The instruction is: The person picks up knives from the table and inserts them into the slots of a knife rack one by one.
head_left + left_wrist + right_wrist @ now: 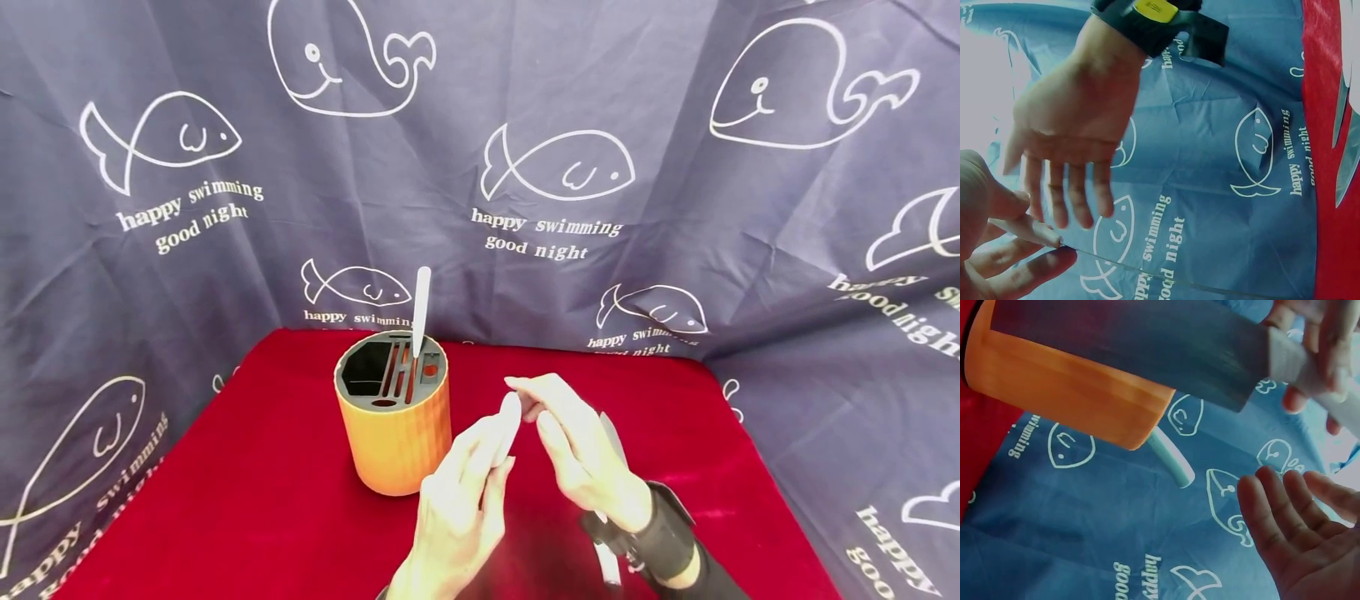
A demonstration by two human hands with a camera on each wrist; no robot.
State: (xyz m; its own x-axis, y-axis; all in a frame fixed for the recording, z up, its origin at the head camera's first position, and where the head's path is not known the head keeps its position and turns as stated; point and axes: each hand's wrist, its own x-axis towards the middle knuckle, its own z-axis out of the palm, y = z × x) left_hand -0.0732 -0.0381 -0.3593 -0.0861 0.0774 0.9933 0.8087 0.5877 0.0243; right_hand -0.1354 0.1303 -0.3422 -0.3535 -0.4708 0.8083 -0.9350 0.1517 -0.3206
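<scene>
My left hand grips the white handle of a cleaver. Its broad dark blade overlaps the orange knife holder in the right wrist view; seen from the left wrist, the blade is a thin edge-on line. Beside it, my right hand has its fingers extended and holds nothing; the palm shows in the right wrist view. Left of both hands stands the orange knife holder with a dark slotted top. A white-handled utensil stands in one slot, its lower part hidden.
Pointed knife blades with white handles lie on the red cloth, partly hidden under my right arm in the head view. A grey-blue curtain with white fish and whale drawings hangs behind and around the table.
</scene>
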